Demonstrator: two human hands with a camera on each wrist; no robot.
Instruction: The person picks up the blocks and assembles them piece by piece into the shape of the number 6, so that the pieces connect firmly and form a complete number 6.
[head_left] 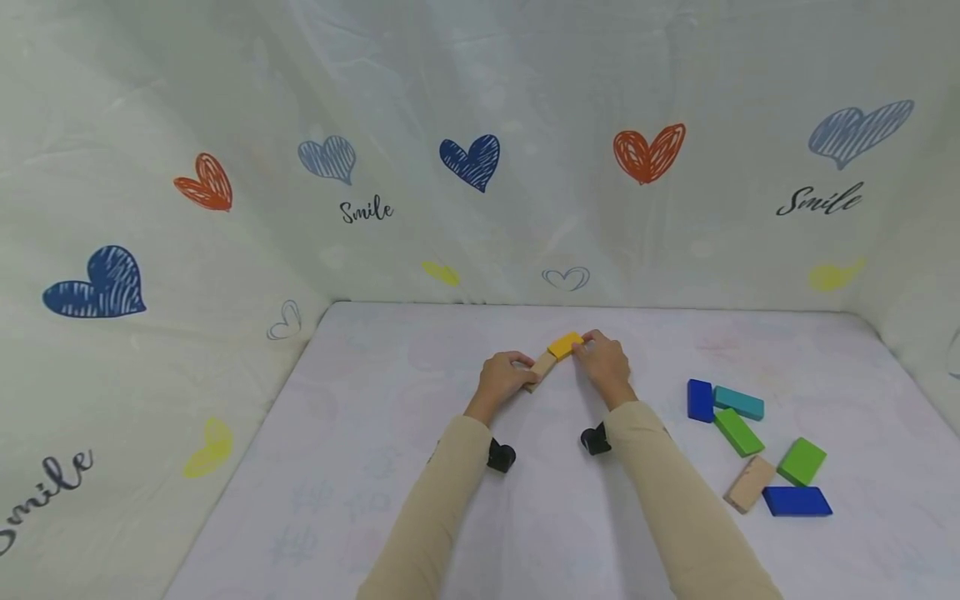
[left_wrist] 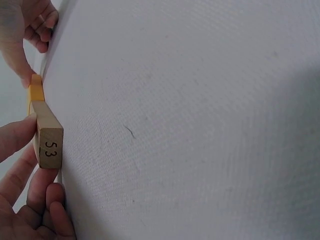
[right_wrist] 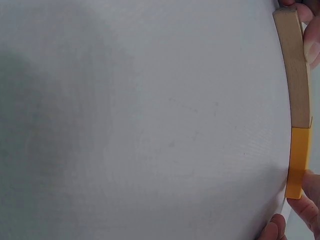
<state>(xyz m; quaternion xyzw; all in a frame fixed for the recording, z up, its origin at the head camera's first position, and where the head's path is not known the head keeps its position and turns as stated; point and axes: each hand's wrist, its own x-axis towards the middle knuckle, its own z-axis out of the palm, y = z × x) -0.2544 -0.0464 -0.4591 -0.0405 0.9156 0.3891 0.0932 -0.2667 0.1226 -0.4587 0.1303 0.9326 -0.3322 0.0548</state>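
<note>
In the head view my left hand [head_left: 502, 378] pinches a plain wooden block [head_left: 543, 365] near its close end. A yellow block [head_left: 565, 346] lies end to end with it, farther back, and my right hand [head_left: 606, 362] pinches that one at its outer end. The two ends meet in the right wrist view, where the wooden block [right_wrist: 294, 70] and the yellow block [right_wrist: 299, 160] form one line. On the near end face of the wooden block [left_wrist: 51, 148], the left wrist view shows the number 53.
To the right on the white table [head_left: 360, 392] lie several loose blocks: a dark blue block [head_left: 701, 401], a teal block [head_left: 739, 402], a green block [head_left: 738, 432], a wider green block [head_left: 802, 462], a wooden block [head_left: 749, 484] and another blue block [head_left: 797, 502]. A printed curtain [head_left: 525, 242] hangs behind.
</note>
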